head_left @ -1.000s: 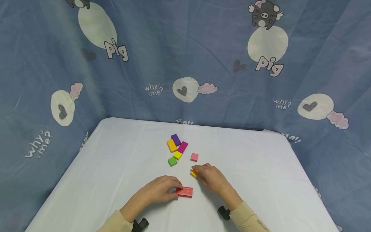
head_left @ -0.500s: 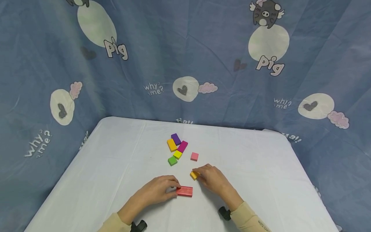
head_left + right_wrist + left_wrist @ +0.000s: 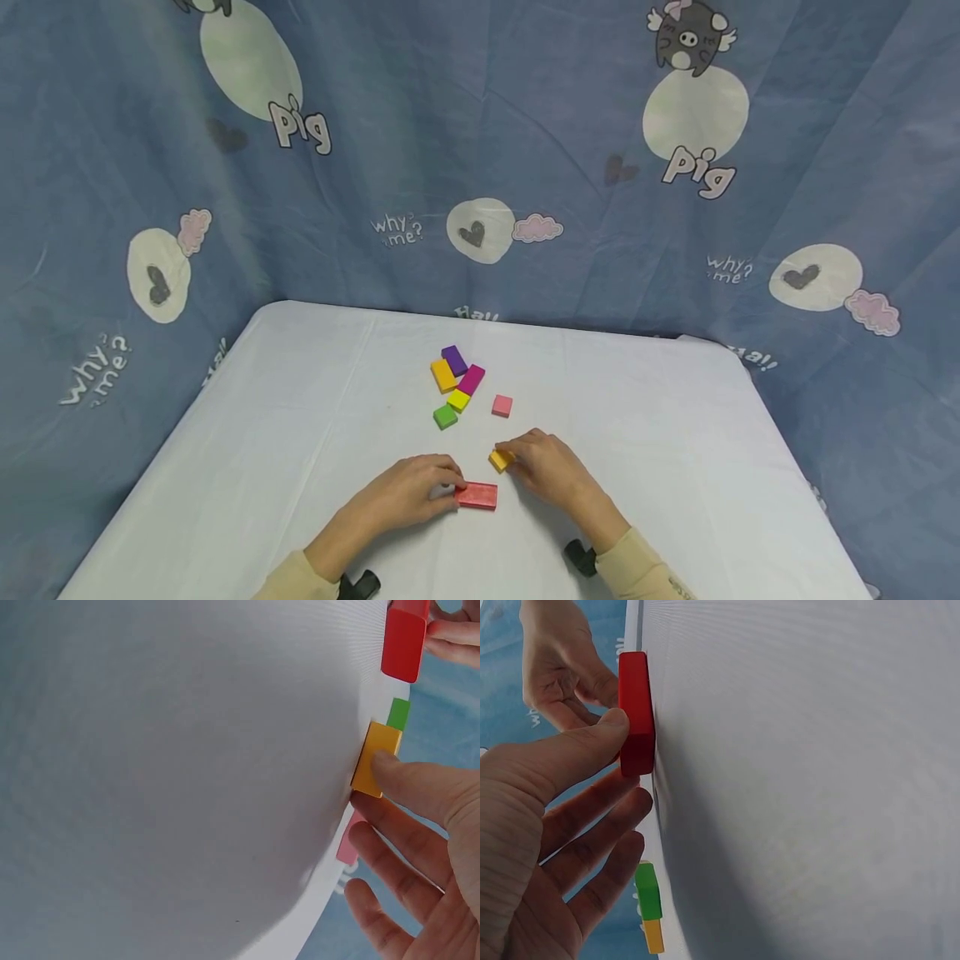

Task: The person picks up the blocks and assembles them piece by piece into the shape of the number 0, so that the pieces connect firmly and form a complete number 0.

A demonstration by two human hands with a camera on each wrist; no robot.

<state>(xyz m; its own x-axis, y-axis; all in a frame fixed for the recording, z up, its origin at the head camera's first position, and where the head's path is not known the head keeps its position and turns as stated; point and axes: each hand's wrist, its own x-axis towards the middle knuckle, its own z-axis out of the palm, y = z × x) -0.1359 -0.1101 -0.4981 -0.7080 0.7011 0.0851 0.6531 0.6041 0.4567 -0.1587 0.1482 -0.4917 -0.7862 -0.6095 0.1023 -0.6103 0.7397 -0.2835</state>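
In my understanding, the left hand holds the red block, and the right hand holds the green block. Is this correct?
Not entirely: the right hand holds a yellow-orange block, not the green block, as the right wrist view shows. The left hand does hold the red block.

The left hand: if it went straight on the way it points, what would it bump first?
Beyond the red block that the left hand holds, probably the orange block pinched by the right hand, though I can't tell exactly how their heights match.
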